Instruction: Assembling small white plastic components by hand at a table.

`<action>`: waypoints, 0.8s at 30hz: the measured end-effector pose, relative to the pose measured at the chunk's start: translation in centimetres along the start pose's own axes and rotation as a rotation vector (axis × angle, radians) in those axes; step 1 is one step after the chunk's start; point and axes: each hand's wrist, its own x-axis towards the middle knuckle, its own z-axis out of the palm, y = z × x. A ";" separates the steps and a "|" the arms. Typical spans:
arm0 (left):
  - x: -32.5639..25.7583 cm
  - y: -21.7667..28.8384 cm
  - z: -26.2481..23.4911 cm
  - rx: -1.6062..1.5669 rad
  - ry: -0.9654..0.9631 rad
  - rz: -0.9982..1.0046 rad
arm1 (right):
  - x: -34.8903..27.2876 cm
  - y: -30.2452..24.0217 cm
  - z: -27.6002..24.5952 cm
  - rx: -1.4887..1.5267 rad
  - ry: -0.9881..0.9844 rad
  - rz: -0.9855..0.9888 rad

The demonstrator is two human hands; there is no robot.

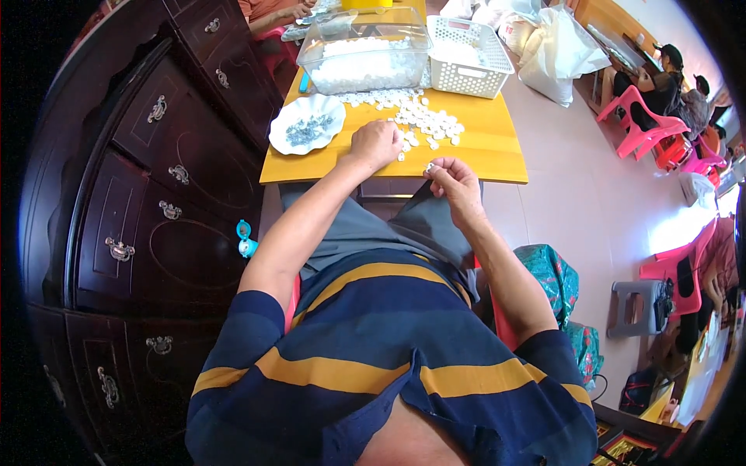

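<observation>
My right hand (457, 185) is just off the table's front edge, its thumb and fingertips pinching a small white piece (429, 167). Over the table, my left hand (376, 144) is closed with its fingers curled under; what they hold, if anything, is hidden. Just beyond and to the right of it, many small white plastic pieces (429, 120) lie loosely spread on the yellow wooden table (489, 159). A white scalloped plate (277, 138) left of my left hand carries a heap of small greyish pieces (308, 130).
A clear plastic bin (365, 78) of white pieces and a white perforated basket (470, 80) stand at the table's back. Dark wooden drawers (148, 186) line the left side. White sacks (556, 54) rest on the floor beyond. People sit on pink chairs (641, 124) at right.
</observation>
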 end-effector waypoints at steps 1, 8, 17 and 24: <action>-0.1 0.0 -0.2 0.000 0.004 -0.001 | 0.1 0.1 0.0 0.000 0.007 0.007; -4.2 1.8 -3.1 -0.612 0.211 -0.003 | 0.2 0.3 -0.2 -0.002 -0.019 0.009; -8.8 1.3 -1.6 -0.897 0.007 -0.066 | -0.2 0.2 0.4 -0.028 -0.025 0.042; -9.0 1.9 -1.6 -0.816 -0.005 0.006 | -0.1 0.5 0.3 -0.061 -0.072 0.037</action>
